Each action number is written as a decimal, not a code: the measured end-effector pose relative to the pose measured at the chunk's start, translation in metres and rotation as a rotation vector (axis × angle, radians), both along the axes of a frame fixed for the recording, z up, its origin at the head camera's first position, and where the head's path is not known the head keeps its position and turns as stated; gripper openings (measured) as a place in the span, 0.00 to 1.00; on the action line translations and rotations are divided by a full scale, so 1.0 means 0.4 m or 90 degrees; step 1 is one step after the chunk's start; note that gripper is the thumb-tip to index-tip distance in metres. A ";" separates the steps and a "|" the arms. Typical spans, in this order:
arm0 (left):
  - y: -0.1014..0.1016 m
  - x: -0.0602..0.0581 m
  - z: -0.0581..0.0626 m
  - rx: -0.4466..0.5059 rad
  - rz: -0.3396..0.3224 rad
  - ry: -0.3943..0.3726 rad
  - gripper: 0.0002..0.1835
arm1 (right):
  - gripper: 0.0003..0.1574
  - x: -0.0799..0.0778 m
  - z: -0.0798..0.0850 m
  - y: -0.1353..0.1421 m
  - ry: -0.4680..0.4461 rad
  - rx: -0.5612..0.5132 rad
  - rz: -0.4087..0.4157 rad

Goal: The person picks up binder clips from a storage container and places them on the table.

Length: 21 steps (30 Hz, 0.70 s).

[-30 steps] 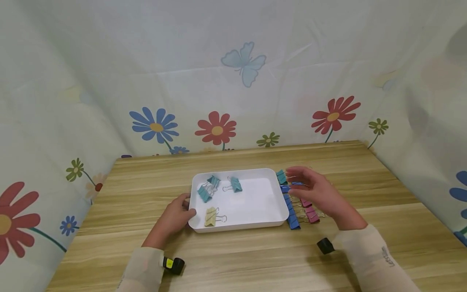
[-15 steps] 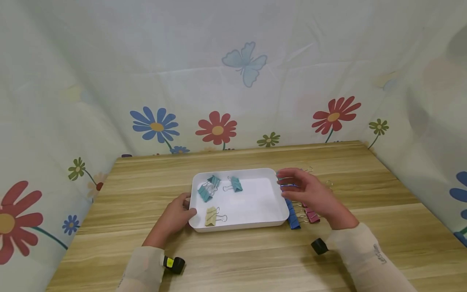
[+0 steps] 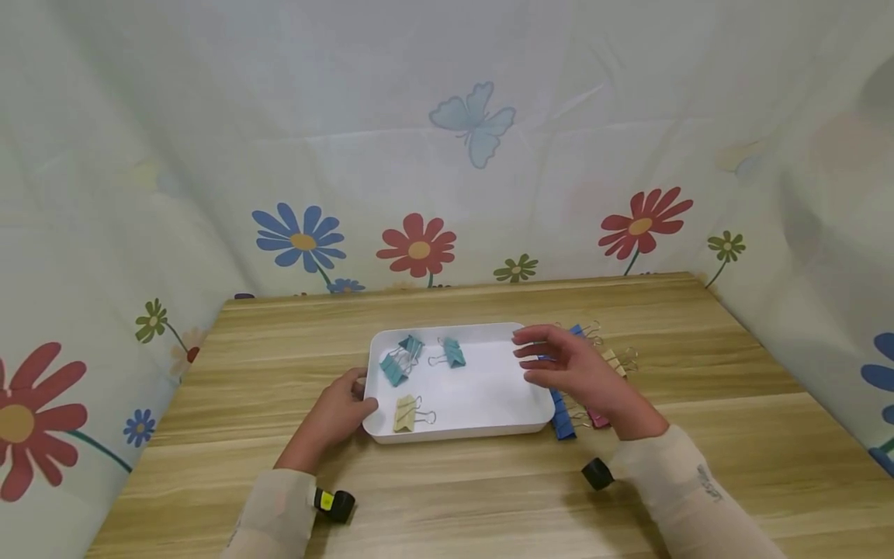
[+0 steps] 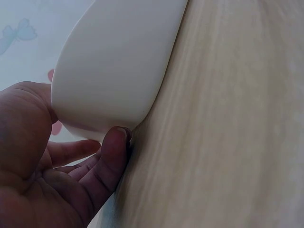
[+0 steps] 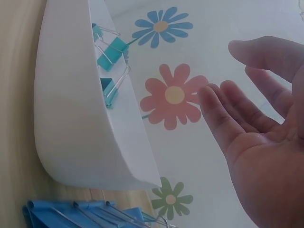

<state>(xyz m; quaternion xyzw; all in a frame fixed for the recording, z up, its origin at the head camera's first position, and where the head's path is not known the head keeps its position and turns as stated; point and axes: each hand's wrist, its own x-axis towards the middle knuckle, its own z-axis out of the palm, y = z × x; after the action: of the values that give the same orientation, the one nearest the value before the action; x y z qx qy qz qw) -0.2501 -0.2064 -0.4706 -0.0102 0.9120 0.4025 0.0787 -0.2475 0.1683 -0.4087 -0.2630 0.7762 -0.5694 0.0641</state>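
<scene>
My left hand (image 3: 338, 411) grips the left end of a white tray (image 3: 482, 431), its thumb over the rim and fingers against the outer wall. In the left wrist view, the fingers (image 4: 107, 161) curl at the tray's lower edge. Three teal binder clips (image 3: 454, 353) and a yellow binder clip (image 3: 404, 414) lie inside the tray. Above the tray's right end hovers my right hand (image 3: 576, 376), fingers spread and loosely bent. The right wrist view shows this hand (image 5: 261, 137) holding nothing, apart from the tray.
To the right of the tray lie blue binder clips (image 3: 563, 419), a pink one (image 3: 598, 419) and a yellow one (image 3: 615, 363), partly hidden by my right hand. A wooden table (image 3: 461, 497) bears everything. A flowered curtain (image 3: 335, 140) stands behind it.
My right hand has moved left, from over the loose clips to above the tray's right end. More of the clips at the far right now show. My left hand stays on the tray.
</scene>
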 end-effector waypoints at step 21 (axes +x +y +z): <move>-0.001 -0.001 0.000 -0.001 -0.004 0.007 0.32 | 0.29 0.002 -0.007 -0.096 -0.035 -0.010 0.038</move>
<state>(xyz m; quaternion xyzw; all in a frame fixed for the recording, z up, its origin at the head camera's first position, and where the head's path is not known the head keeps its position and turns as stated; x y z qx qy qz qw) -0.2505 -0.2069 -0.4706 -0.0054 0.9126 0.4019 0.0748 -0.2467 0.1300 -0.4116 -0.2706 0.7616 -0.5803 0.0999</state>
